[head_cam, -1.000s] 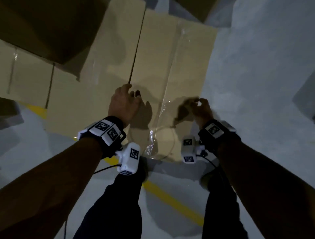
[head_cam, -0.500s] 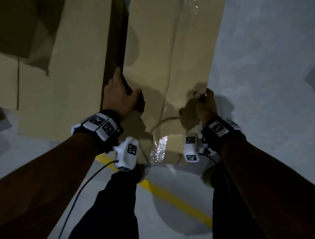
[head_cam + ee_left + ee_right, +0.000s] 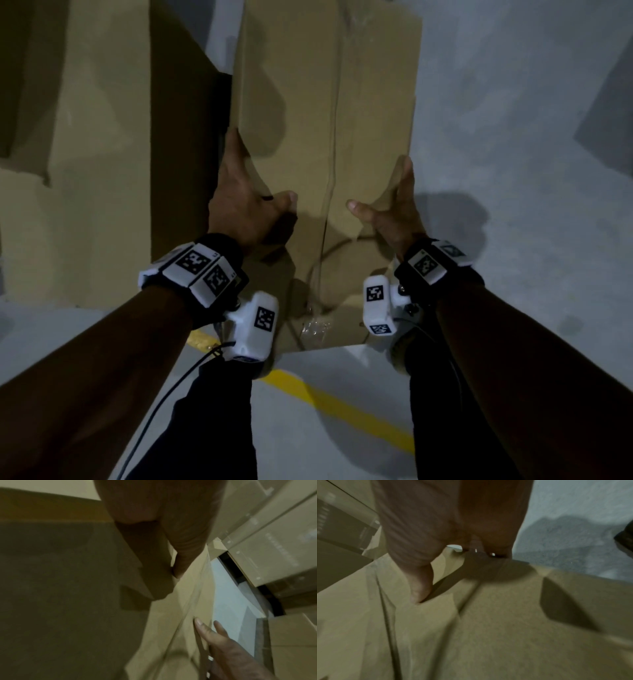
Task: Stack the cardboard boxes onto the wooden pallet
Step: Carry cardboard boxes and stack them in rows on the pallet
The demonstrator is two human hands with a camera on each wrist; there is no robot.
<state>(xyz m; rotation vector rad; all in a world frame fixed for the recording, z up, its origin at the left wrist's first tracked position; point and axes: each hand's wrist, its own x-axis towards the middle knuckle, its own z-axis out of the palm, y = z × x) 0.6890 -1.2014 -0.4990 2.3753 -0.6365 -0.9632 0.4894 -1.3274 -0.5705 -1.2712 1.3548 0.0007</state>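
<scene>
— Spotted the cardboard box (image 3: 329,120) anywhere?
— Sat in the middle of the head view, long side running from near to far, between both hands. Lay just right of a larger box (image 3: 102,137), with only a narrow dark gap between the two.
— Touched the floor?
— Could not tell. Showed grey floor (image 3: 513,171) to the right of it and a yellow line (image 3: 342,407) running in under its near end.
— And the left hand (image 3: 239,202): clenched, or flat?
— Lay flat and spread against the left edge. Had the left thumb (image 3: 286,200) across the top face, pointing right, and the fingers straight, down in the gap beside the larger box.
— Looked the same for the right hand (image 3: 394,212)?
— Mirrored it at the right edge. Pressed the right thumb (image 3: 421,588) onto the top face, pointing left. Showed straight fingers (image 3: 204,628) along that edge in the left wrist view, one on the cardboard, one just past it. Curled round nothing, pinched nothing.
— Noticed anything on the box itself?
— Carried clear tape (image 3: 315,329) down the middle seam, crinkled and shiny at the near end.
— And further off?
— Made out stacked boxes (image 3: 274,547) past the far end in the left wrist view, with dark gaps beneath them; too blurred to name what lay under
</scene>
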